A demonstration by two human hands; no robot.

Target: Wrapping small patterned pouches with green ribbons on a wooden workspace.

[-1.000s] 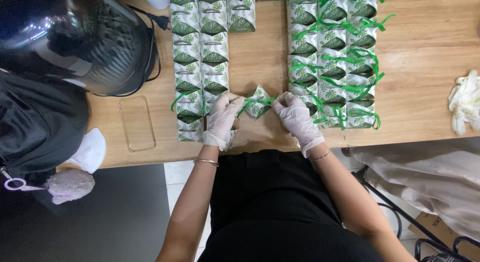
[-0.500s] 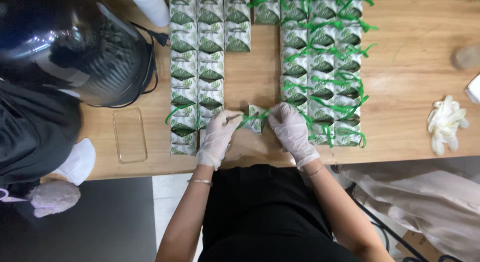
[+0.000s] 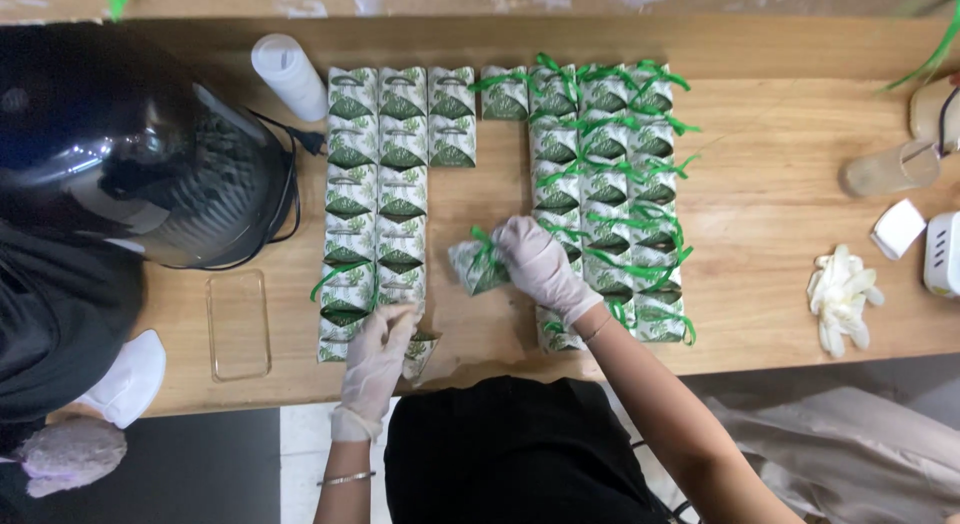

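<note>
1. Left hand, gloved, at the table's near edge, pinches a small green-and-white leaf-print paper box, unribboned.
2. Right hand, gloved, grips a similar box with green ribbon mid-table, between both groups.
3. Right block of ribbon-tied boxes appears finished; left block of plain boxes remains untied.
4. Wooden table; black glossy helmet far left.

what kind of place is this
Probably a small craft or packing bench, not a factory line: a wooden table holds rows of small green-and-white boxes, many tied with green ribbon, handled by gloved hands.
</note>
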